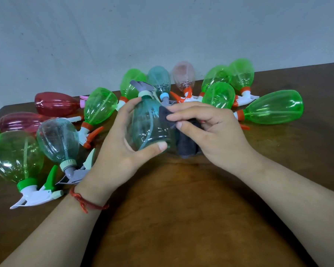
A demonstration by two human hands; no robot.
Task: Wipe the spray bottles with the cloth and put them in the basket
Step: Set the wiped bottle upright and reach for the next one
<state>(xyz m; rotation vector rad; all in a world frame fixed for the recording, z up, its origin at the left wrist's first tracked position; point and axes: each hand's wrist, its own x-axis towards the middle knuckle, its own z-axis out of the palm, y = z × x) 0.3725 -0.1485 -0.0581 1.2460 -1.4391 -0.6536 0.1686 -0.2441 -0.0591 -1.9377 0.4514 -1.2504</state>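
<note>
The teal spray bottle is being held roughly upright just above the middle of the wooden table, with its grey trigger head pointing up and away from the person. Wiping looks to be the step in hand. The left hand is gripping the bottle, its fingers wrapping round the far side and its thumb pressing on the lower front of the body. The right hand is pinching a dark grey cloth between thumb and fingers and laying a fold of it against the bottle's right flank, while the rest of the cloth is hanging under the palm towards the table. Around them the other bottles are lying on their sides in a loose arc: a green one to the right, a second teal one and a red one to the left, and more along the back. No basket is showing, so most of the task seems to be waiting. The next move is probably calling for the cloth to be drawn round the body while the left hand turns the bottle, keeping a firm hold on the slick plastic.
</note>
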